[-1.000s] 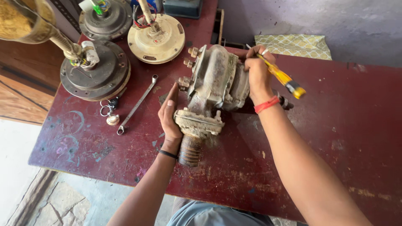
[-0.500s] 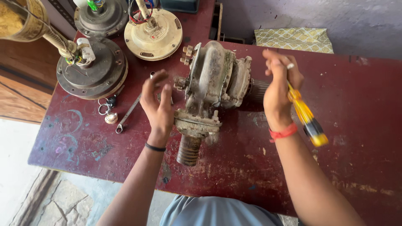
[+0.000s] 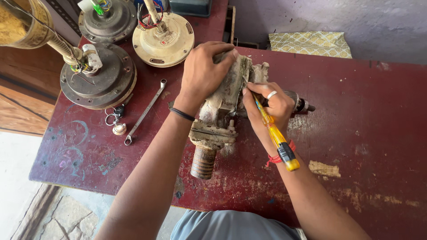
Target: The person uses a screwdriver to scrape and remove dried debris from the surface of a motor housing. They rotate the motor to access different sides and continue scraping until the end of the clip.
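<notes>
Nearest me, the person's grey shirt (image 3: 231, 226) showed at the bottom edge, both forearms reaching out over the worn red table (image 3: 369, 146). Right hand (image 3: 271, 106) was clamped round a yellow screwdriver (image 3: 275, 135), handle end w/ black band pointing back toward the wrist, tip pressed into the side of the old pump (image 3: 222, 115). Couldn't see the tip itself, fingers hid it. Left hand (image 3: 204, 71) was clamped over the top of the pump body, holding it down. The pump lay mid-table, rusty threaded pipe end toward the person, its shaft end sticking out to the right past the right hand.

How far along, as I judged it: pump casing looked shut & whole, no screws or covers lying off beside it, so the opening-up seemed barely begun; most of the work was left.

Vs half a sec before: left hand had been at the pump's left flank, fingers spread, and had since gone up onto the top. Right hand had been raised off to the right w/ the screwdriver hanging down clear of the pump; it had come in & set the tool against it. Pump hardly shifted.

Further off to the left: a spanner (image 3: 144, 112) lying slantwise, a key ring (image 3: 114, 121) just beside it, then a dark fan motor (image 3: 98, 82), a cream one (image 3: 163, 40) & a third (image 3: 106, 20) behind. Far back by the wall, a yellow patterned cloth (image 3: 311, 43)
</notes>
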